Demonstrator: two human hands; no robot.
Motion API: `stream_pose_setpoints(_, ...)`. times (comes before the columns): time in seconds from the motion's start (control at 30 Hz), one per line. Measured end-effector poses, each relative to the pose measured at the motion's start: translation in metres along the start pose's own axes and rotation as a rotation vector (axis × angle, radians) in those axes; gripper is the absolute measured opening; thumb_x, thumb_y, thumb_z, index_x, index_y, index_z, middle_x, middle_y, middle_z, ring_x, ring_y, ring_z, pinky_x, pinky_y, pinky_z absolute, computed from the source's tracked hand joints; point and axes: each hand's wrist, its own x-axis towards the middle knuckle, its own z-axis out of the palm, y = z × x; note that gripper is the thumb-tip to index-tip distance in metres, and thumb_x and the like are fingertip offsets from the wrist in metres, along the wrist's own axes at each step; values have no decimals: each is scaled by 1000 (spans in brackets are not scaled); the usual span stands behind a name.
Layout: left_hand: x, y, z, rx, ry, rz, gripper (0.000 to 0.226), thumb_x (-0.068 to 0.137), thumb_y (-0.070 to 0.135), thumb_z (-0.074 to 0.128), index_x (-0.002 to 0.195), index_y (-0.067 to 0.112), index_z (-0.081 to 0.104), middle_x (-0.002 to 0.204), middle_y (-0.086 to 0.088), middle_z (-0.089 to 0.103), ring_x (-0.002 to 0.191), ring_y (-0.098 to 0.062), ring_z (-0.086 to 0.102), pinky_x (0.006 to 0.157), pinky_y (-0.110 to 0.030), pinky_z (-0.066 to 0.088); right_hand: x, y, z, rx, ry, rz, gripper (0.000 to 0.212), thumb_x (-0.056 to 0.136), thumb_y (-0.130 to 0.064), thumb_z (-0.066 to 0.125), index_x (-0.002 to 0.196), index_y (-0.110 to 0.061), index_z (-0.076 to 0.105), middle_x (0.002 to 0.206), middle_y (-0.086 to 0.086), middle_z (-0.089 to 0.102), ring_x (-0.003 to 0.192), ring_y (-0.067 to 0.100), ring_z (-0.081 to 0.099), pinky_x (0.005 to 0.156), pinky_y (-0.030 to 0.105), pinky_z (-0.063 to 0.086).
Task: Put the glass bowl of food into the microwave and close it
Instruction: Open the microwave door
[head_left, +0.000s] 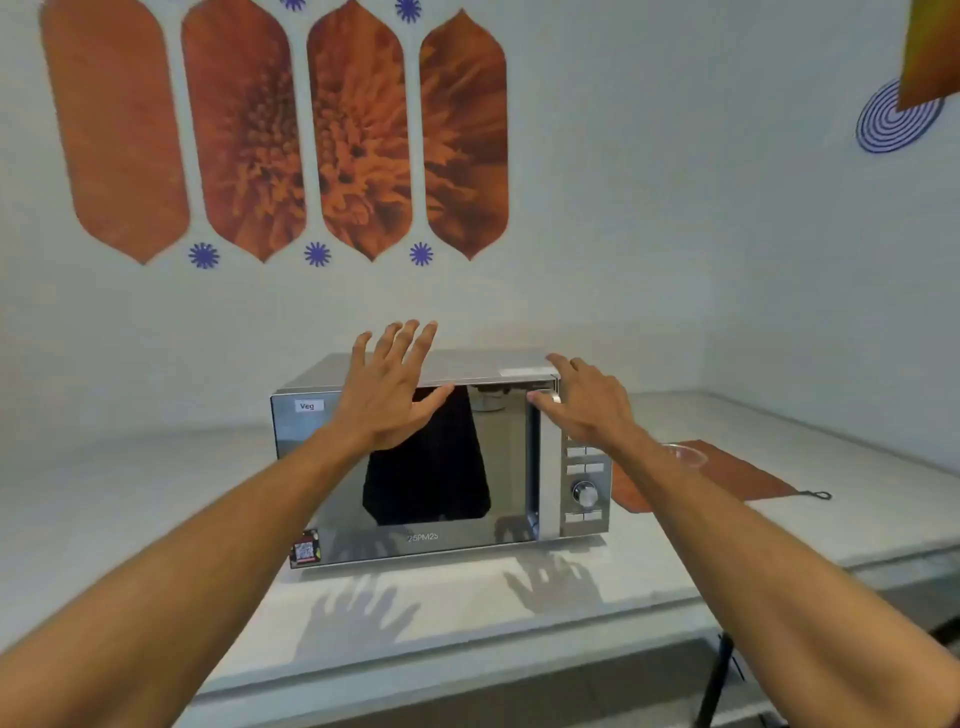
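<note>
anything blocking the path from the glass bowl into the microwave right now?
Yes. The microwave door is shut, so the cavity is closed off. The glass bowl sits on the brown mat right of the microwave. The right hand is at the door's top right edge; the left hand is empty.

Silver microwave (436, 467) upright on counter, mirrored door shut; glass bowl (683, 454) right, on mat.

Pale counter (156, 499) bearing a microwave (441, 540) and, just beside it, a reddish-brown mat (727, 478).
</note>
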Motion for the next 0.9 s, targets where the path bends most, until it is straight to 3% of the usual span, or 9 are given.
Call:
stream_pose_setpoints(0.13, -8, 6, 18, -4, 12, 7, 79, 86, 66, 21, 151, 21, 15, 158, -9, 27, 145, -27, 23, 117, -51, 11, -10, 0, 15, 54, -31, 21, 66, 91, -60, 44, 144, -23, 34, 126, 12, 63, 108, 31, 61, 83, 43, 50)
stream_pose_setpoints(0.27, -13, 13, 34, -28, -8, -20, 80, 85, 67, 18, 151, 22, 15, 158, -8, 26, 146, -25, 22, 117, -51, 10, -15, 0, 27, 98, -15, 85, 62, 92, -49, 49, 146, -27, 29, 102, 13, 70, 89, 33, 66, 76, 43, 55)
stream_pose_setpoints(0.47, -18, 31, 45, -47, -23, -20, 79, 86, 65, 22, 150, 20, 17, 157, -8, 28, 145, -25, 24, 117, -51, 10, -22, -9, 37, 231, 33, 66, 60, 90, -23, 55, 145, -15, 32, 80, 13, 65, 63, 26, 59, 57, 36, 52)
stream_pose_setpoints(0.63, -18, 42, 46, -59, -13, -30, 75, 87, 64, 26, 149, 22, 19, 156, -7, 28, 144, -25, 24, 117, -51, 12, -23, -5, 37, 277, 60, 32, 61, 87, -25, 58, 142, -13, 33, 84, 12, 66, 69, 29, 63, 59, 32, 46)
stream_pose_setpoints(0.7, -19, 42, 48, -67, -9, -62, 75, 87, 65, 23, 149, 23, 18, 156, -7, 28, 143, -25, 25, 116, -53, 16, -34, -7, 38, 401, 116, 31, 65, 85, -26, 62, 143, -16, 35, 81, 5, 66, 69, 22, 63, 61, 27, 44)
stream_pose_setpoints(0.83, -26, 47, 51, -89, -30, -152, 77, 87, 68, 17, 150, 25, 16, 158, -8, 26, 145, -26, 23, 116, -53, 15, -57, -3, 26, 439, 198, -96, 63, 86, -34, 64, 142, -16, 41, 62, -4, 53, 47, 3, 45, 48, 15, 39)
stream_pose_setpoints(0.9, -31, 50, 53, -119, -11, -188, 76, 86, 69, 15, 147, 25, 23, 154, -8, 33, 143, -25, 27, 116, -52, 18, -60, 0, 15, 392, 279, -148, 54, 89, -45, 58, 134, -15, 51, 53, -8, 46, 40, 1, 38, 42, 15, 40)
